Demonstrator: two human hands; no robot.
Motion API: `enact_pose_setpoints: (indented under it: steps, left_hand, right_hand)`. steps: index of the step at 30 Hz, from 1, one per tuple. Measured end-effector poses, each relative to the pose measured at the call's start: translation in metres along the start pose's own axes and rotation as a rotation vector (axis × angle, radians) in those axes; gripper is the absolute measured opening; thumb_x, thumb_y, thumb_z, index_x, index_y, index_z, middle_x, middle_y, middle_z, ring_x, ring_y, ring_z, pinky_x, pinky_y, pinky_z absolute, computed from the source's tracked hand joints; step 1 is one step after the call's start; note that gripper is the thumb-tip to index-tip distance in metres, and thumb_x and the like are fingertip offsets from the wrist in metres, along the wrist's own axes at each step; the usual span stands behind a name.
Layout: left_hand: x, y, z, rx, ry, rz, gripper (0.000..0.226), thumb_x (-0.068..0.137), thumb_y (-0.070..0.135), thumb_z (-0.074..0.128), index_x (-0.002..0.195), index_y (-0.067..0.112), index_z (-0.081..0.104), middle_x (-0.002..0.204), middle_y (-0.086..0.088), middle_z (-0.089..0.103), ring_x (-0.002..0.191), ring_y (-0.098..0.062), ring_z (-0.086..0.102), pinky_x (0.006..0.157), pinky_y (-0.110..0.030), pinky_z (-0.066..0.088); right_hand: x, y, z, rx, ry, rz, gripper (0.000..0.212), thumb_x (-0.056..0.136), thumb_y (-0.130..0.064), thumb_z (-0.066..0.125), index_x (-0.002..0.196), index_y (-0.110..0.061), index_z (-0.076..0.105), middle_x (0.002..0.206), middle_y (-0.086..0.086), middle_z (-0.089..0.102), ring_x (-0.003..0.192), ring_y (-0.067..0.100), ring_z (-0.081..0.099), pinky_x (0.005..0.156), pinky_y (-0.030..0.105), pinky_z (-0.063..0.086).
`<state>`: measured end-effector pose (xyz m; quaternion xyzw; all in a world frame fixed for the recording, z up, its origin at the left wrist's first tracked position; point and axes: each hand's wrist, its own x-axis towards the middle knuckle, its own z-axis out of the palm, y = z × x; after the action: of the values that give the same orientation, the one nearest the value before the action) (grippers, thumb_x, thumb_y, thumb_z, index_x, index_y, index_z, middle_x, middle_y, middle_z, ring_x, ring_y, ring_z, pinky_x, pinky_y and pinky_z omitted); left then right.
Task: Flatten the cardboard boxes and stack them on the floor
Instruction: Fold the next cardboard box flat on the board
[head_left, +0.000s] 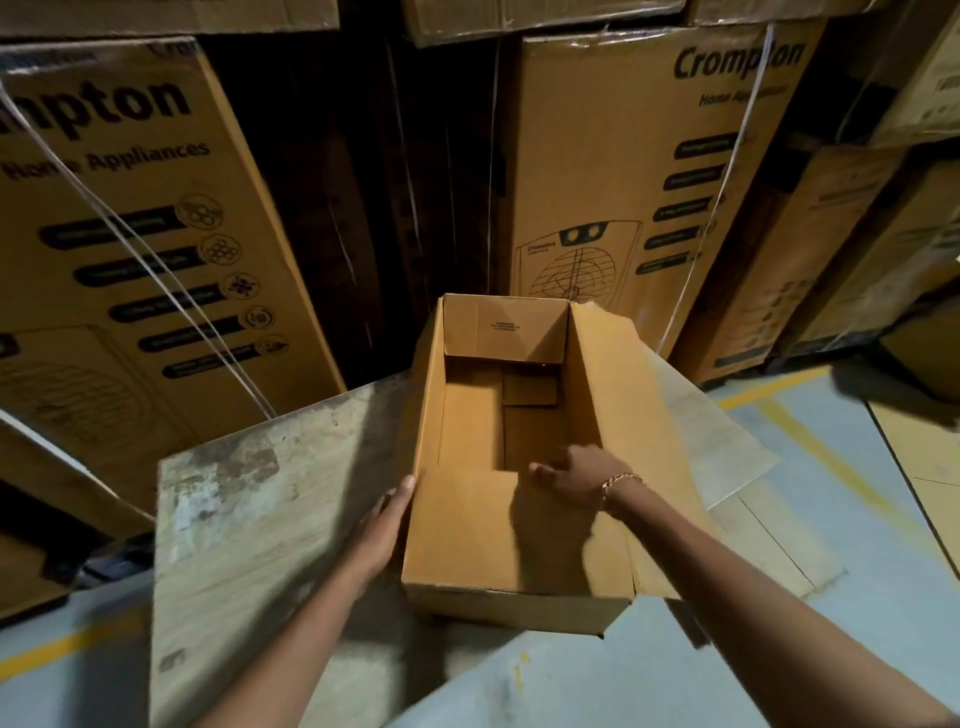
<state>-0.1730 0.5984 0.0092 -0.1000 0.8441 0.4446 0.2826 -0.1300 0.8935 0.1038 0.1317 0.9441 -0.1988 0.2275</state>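
Our left hand (387, 525) lies flat, fingers straight, against the outside of the left wall, right by the near left corner of the cardboard box (587, 395). Our right hand (571, 478), gold bracelet (618, 480) on the wrist, reaches over the near top flap (467, 540) with the fingertips at its inner edge. It's blurry there, so we can't tell if it's gripping the flap or just resting on it.

The box is upright and open on the worn wooden table (249, 519), over toward the right side, long way running from the near edge to the far edge. The right flap (649, 415) is splayed outward. Inside, the bottom flaps (530, 436) look folded shut, so we'd say flattening has barely started.

For the next move we reckon the bottom needs popping open, by pushing through or flipping the box, and then the walls can be squashed sideways. Then it goes down on the floor (857, 519), where what looks like flat cardboard (930, 467) lies off to the right. Big Crompton cartons (130, 208) are stacked behind the table.
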Motion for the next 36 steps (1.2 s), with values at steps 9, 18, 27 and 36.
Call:
enact_pose_setpoints:
  steps: [9,18,27,36]
  left_hand:
    - [-0.065,0.017,-0.027,0.543,-0.394,0.220,0.153,0.041,0.085,0.076,0.151,0.041,-0.020,0.156,0.015,-0.034,0.150,-0.019,-0.012,0.122,-0.048,0.013]
    - [-0.068,-0.010,0.026,0.532,0.004,0.333,0.147,0.064,0.044,0.088,0.133,0.054,-0.041,0.165,0.003,-0.006,0.135,-0.026,0.044,0.100,-0.046,0.050]
    - [-0.039,-0.001,0.013,0.426,-0.024,0.293,0.119,0.054,0.100,0.041,0.144,0.056,-0.023,0.162,0.013,-0.017,0.151,-0.024,0.008,0.117,-0.055,0.020]
    - [0.085,0.112,0.004,0.568,0.141,0.276,0.104,0.087,0.063,0.058,0.156,0.028,-0.011,0.165,-0.001,-0.007,0.150,-0.033,0.010,0.118,-0.053,0.022]
  right_hand:
    - [-0.082,0.073,-0.013,0.075,-0.219,-0.199,0.075,0.077,-0.079,0.051,0.137,-0.034,0.051,0.146,-0.009,0.048,0.129,0.013,0.048,0.108,0.040,0.040]
    - [-0.079,0.063,0.099,0.220,0.075,-0.012,0.147,0.058,-0.057,0.086,0.145,-0.036,-0.031,0.163,-0.003,-0.011,0.119,0.025,0.058,0.100,0.034,0.050]
    - [-0.082,0.061,0.090,0.051,0.044,0.050,0.144,0.062,-0.075,0.070,0.125,-0.029,-0.052,0.160,-0.003,-0.024,0.139,0.021,0.038,0.105,0.033,0.046]
    - [-0.001,0.012,0.003,0.426,0.144,-0.135,0.100,0.072,-0.073,0.062,0.152,-0.036,0.015,0.149,-0.024,0.014,0.137,0.001,0.018,0.116,0.035,0.021]
